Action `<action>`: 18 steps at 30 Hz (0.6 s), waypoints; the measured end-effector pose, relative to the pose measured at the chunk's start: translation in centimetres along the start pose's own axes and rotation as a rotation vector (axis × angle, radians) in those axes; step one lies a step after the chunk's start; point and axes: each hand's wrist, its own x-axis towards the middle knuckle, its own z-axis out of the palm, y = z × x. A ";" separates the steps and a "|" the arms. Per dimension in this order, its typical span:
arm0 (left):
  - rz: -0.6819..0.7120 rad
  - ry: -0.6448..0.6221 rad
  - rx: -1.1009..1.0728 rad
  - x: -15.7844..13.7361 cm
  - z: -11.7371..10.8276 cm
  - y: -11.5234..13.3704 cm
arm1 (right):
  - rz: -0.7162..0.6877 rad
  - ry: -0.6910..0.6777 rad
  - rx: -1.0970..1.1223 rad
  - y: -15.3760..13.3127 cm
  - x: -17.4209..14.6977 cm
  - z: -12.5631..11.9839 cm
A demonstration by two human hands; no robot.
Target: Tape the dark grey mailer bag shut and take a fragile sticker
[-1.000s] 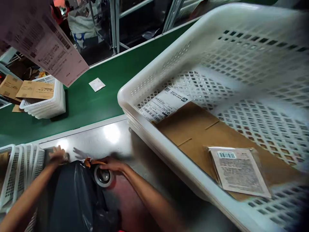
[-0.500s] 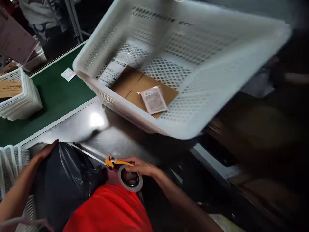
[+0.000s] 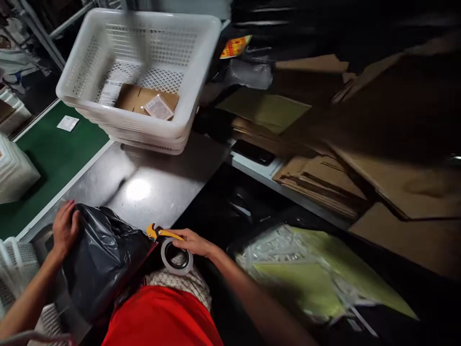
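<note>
Close at my waist, my right hand (image 3: 192, 241) is gripping the tape dispenser (image 3: 172, 250), fingers curled over its roll. My left hand (image 3: 65, 228) is pressing flat, fingers spread, on the black bag parcel (image 3: 101, 259) lying on the steel surface (image 3: 151, 178). I judge sealing is under way; next the tape needs cutting. Farther off, stacked white baskets (image 3: 144, 120) are holding cardboard; flattened cartons (image 3: 324, 178) are piling right.

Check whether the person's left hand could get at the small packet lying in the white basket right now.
Probably not without letting go. The left hand presses on the black plastic bag, and the small packet lies in the white basket across the metal table, though nothing blocks the way.
</note>
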 end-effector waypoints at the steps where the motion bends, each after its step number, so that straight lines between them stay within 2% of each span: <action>1: 0.232 -0.057 -0.035 -1.6 0.4 1.6 | 0.002 0.018 0.006 0.1 0.1 0.2; 3: 0.758 -0.324 -0.077 -4.7 1.1 5.1 | 0.004 0.040 0.003 -0.2 0.6 0.0; 4: 0.955 -0.477 -0.072 -5.9 1.5 6.8 | 0.006 0.042 -0.005 -0.7 0.9 -0.4; 5: 1.077 -0.613 -0.040 -6.7 1.8 8.4 | 0.009 0.041 -0.015 -1.3 1.3 -0.8; 6: 1.097 -0.720 0.015 -7.2 2.0 9.6 | 0.014 0.036 -0.026 -2.0 1.5 -1.2; 7: 1.054 -0.785 0.081 -7.4 2.1 10.6 | 0.019 0.033 -0.037 -2.6 1.5 -1.5; 9: 0.902 -0.825 0.203 -7.0 1.9 11.6 | 0.023 0.040 -0.060 -3.1 0.4 -1.4; 11: 0.794 -0.802 0.262 -6.5 1.7 11.7 | 0.028 0.075 -0.051 -2.2 -2.1 -0.2; 13: 0.737 -0.770 0.270 -6.1 1.7 11.9 | 0.026 0.148 0.014 0.2 -5.0 2.5; 15: 0.697 -0.746 0.262 -5.7 2.2 12.6 | -0.028 0.261 0.119 3.1 -6.9 6.3; 18: 0.625 -0.681 0.232 -4.1 3.5 14.0 | -0.033 0.264 0.124 6.1 -6.3 12.1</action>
